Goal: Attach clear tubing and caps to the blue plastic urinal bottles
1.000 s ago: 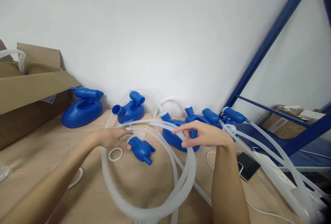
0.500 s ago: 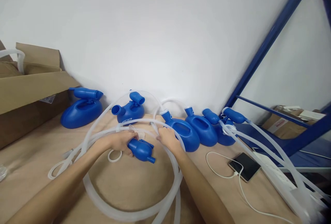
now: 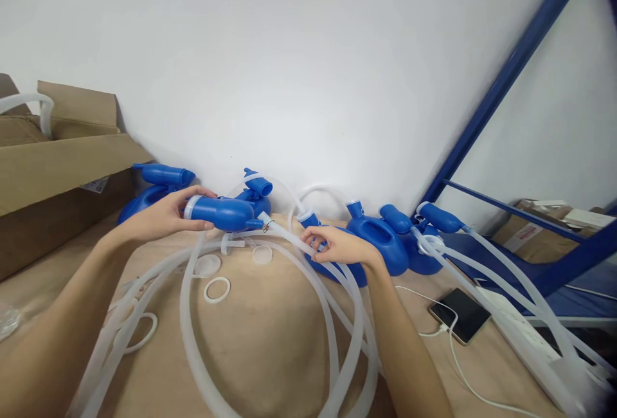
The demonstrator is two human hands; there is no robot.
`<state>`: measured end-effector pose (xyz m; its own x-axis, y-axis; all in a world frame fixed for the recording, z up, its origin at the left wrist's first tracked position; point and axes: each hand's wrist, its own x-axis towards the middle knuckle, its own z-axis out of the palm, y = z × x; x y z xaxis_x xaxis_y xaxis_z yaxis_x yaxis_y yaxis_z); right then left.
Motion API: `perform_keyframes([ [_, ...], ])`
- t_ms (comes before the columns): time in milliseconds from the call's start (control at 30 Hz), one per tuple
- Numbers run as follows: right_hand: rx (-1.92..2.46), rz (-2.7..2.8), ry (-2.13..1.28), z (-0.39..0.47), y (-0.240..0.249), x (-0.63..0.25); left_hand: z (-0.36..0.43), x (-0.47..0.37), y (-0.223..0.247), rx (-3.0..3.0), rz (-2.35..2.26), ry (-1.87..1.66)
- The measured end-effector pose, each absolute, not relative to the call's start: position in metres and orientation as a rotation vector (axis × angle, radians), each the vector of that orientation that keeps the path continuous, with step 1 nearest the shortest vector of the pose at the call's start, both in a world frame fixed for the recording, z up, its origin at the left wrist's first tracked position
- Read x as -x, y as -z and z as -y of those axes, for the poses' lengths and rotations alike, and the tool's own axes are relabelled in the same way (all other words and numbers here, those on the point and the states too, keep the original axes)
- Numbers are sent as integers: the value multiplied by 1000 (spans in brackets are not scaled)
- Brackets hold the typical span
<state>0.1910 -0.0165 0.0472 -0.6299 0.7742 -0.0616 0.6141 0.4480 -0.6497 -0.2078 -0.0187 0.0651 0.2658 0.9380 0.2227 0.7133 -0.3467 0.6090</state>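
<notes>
My left hand [image 3: 168, 213] grips a blue plastic urinal funnel [image 3: 224, 213] by its wide end, thumb below and fingers above. A white rim circles that end, and the narrow ribbed nozzle points right. My right hand [image 3: 332, 244] pinches a translucent hose [image 3: 286, 233] a little behind its end. The hose end lies close to the nozzle; whether they touch I cannot tell. Below, on the tan surface, are a white ring [image 3: 216, 290], a clear round disc [image 3: 207, 266] and another clear cap [image 3: 263, 254].
Blue urinal bottles [image 3: 380, 238] stand in a row along the white wall. Loops of hose [image 3: 193, 334] cover the surface. A cardboard box [image 3: 67, 167] stands at left. At right are a phone [image 3: 460, 315] with its cable, a power strip [image 3: 515, 325] and a blue metal frame [image 3: 506, 83].
My left hand has lifted the funnel up and left, turning it nearly level. My right hand has brought the hose end up to the nozzle. The small discs have come into view.
</notes>
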Motion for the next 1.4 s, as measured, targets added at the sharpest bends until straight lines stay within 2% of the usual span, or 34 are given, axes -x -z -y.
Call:
perform_keyframes([
  [233,1106,2414,-938,19,-50,-185,30,214,-77,-2117,-1577,-974],
  [567,1124,2349,-944,21,-55,-190,37,224,-86,-2135,-1625,-998],
  [1033,1173,2471,-536,19,-49,-191,52,215,-95,-2244,-1564,-970],
  [1400,1030,2345,-668,17,-42,-189,48,214,-91,-2250,-1484,-1092],
])
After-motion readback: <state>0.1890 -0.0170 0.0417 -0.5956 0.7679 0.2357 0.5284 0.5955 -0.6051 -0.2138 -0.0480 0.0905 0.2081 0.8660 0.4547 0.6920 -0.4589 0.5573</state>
